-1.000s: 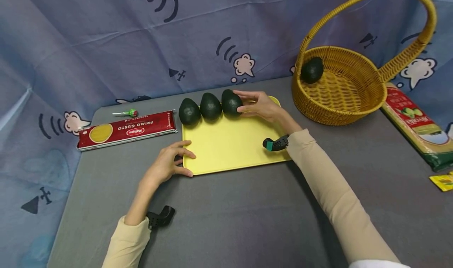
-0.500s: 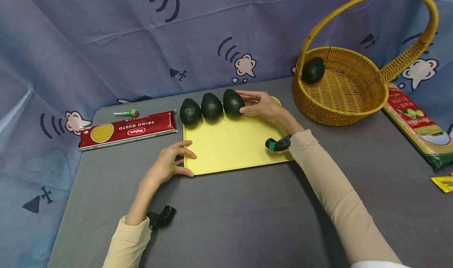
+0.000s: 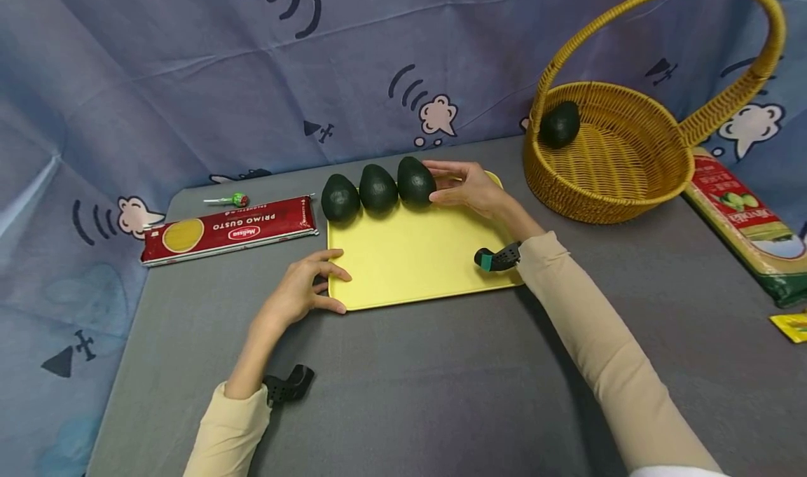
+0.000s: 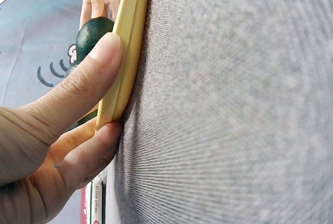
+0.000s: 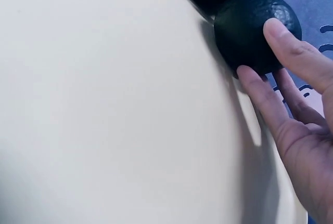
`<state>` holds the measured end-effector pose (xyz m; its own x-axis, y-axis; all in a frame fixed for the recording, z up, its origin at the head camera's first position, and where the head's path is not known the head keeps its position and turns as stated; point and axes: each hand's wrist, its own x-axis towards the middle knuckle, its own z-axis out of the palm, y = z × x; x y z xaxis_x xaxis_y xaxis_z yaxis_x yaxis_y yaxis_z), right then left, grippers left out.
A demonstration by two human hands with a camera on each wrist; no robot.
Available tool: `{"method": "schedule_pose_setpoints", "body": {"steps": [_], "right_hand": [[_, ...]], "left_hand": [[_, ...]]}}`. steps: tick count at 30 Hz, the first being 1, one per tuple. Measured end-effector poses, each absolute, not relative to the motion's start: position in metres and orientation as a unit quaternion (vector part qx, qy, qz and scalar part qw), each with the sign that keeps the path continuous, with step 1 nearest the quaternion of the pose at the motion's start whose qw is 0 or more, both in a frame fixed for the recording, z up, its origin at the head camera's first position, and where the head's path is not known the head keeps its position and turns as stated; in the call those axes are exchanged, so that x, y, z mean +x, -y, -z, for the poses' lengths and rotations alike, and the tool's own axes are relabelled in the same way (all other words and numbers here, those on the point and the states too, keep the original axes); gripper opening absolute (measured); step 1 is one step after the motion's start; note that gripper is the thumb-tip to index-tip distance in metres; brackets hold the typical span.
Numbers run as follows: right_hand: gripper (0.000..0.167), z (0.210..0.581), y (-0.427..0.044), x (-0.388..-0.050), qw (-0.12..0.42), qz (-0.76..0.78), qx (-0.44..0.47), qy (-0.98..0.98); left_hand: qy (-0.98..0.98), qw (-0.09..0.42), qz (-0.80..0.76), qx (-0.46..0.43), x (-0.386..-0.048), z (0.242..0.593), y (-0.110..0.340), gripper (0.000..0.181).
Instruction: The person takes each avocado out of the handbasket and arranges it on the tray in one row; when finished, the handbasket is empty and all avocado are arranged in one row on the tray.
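Note:
Three dark green avocados stand in a row along the back edge of a yellow tray (image 3: 416, 260): the left avocado (image 3: 340, 198), the middle avocado (image 3: 378, 189) and the right avocado (image 3: 415, 182). My right hand (image 3: 469, 188) holds the right avocado from its right side, thumb and fingertips against the skin, as the right wrist view shows on the avocado (image 5: 250, 31). At the tray's front left corner, my left hand (image 3: 301, 288) grips the rim, with the thumb and fingers (image 4: 93, 148) on the tray's edge (image 4: 122, 63).
A yellow wicker basket (image 3: 605, 204) with an avocado (image 3: 560, 125) inside stands at the back right. Beside it lies a red and green bag (image 3: 744, 218), with a yellow packet (image 3: 791, 326) nearer. Left of the tray are a red spaghetti pack (image 3: 230, 232) and a lollipop (image 3: 236, 199).
Over the last second the whole view shifts very slightly to the right. Both hands keep their places at the tray and the right avocado; nothing is picked up or let go.

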<state>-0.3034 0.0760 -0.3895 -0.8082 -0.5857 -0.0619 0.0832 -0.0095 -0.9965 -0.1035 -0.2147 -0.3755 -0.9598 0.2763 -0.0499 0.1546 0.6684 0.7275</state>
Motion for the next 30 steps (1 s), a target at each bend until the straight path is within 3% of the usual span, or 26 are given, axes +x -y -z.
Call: {"method": "schedule_pose_setpoints", "body": {"steps": [20, 30], "right_hand": [[0.064, 0.381, -0.089, -0.303, 0.248, 0.678, -0.192, -0.665], [0.054, 0.354, -0.131, -0.279, 0.186, 0.606, -0.242, -0.734]], "left_hand": [[-0.909, 0.08, -0.394, 0.113, -0.103, 0.374, 0.215, 0.038], [-0.908, 0.079, -0.394, 0.116, -0.103, 0.374, 0.215, 0.037]]}}
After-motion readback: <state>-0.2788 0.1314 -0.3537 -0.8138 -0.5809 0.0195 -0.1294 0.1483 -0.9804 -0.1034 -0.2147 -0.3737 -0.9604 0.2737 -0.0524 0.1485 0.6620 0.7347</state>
